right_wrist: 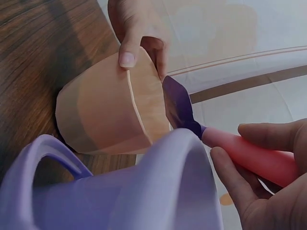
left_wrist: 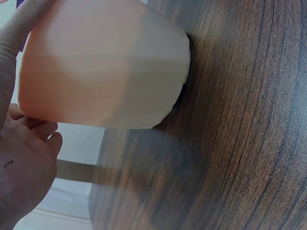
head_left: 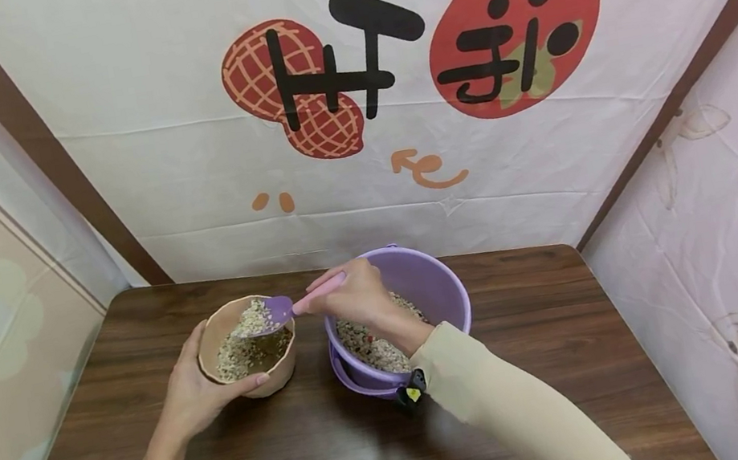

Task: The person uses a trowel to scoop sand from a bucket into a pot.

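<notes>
My left hand (head_left: 194,389) grips a peach-coloured flower pot (head_left: 281,376) by its rim, thumb on the near side and fingers around the left. Inside the pot, pale granules partly cover a brown patch. A small trowel with a purple blade (head_left: 278,311) and pink handle (right_wrist: 254,155) is held in my right hand (head_left: 355,295). Its blade is over the pot's opening, tipped with pale grains at its edge. My right forearm passes above a purple bucket (head_left: 433,284), which holds more of the granular mix (head_left: 378,352) and partly hides it.
The bucket's purple handle (head_left: 354,383) hangs down on its near side. Both vessels stand on a dark wood-grain table (head_left: 289,455). A printed white cloth (head_left: 185,179) rises behind the table, with more cloth at both sides.
</notes>
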A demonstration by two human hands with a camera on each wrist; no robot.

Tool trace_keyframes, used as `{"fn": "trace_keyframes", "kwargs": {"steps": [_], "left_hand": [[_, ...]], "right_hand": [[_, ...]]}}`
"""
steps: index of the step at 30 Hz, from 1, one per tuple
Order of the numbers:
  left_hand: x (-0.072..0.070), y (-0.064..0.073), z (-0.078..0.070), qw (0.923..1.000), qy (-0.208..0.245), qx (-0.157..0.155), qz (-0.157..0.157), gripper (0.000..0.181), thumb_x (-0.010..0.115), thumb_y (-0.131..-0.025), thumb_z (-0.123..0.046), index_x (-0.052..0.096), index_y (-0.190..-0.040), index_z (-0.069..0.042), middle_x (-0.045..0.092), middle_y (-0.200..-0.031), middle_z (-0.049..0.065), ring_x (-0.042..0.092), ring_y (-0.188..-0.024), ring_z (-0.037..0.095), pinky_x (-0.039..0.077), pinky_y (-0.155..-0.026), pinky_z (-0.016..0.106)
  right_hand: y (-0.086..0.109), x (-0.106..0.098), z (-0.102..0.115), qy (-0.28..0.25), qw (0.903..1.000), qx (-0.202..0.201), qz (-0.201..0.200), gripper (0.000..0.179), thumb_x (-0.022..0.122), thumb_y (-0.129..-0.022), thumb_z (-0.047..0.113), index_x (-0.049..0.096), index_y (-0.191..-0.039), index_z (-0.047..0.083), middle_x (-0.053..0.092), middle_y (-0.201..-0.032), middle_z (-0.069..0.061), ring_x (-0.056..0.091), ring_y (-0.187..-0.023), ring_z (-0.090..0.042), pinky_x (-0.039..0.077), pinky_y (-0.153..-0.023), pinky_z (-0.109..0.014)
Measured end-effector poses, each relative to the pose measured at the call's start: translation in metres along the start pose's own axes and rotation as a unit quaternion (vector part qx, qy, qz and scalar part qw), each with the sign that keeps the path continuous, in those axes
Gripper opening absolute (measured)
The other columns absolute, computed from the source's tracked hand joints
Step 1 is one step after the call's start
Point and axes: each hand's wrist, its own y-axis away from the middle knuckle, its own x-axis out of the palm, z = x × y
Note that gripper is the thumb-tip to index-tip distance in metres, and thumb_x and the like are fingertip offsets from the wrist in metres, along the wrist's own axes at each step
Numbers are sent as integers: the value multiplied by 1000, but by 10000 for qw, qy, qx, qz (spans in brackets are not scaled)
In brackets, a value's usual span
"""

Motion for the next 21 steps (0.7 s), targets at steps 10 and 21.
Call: {"fn": "trace_keyframes", "kwargs": {"steps": [10, 21], "left_hand": [[0, 0, 0, 10000, -40, -42, 12, 132, 98, -65, -37, 15, -163, -7, 35, -152, 30, 41, -131, 47, 38, -101, 66], [2, 0, 0, 10000, 44, 37, -8, 130, 98, -65, -38, 17, -162, -7, 38, -150, 29, 41, -131, 46, 38, -100, 66]], "right_hand": [[-8, 10, 7, 666, 9971, -273, -232, 14, 96, -69, 22, 83, -73, 18, 71, -63, 12, 68, -74, -6, 56, -68, -27], [-8, 11, 9, 1032, 9934, -386, -314, 12, 95, -70, 20, 83, -72, 19, 70, -62, 15, 67, -78, -7, 54, -69, -25]]}}
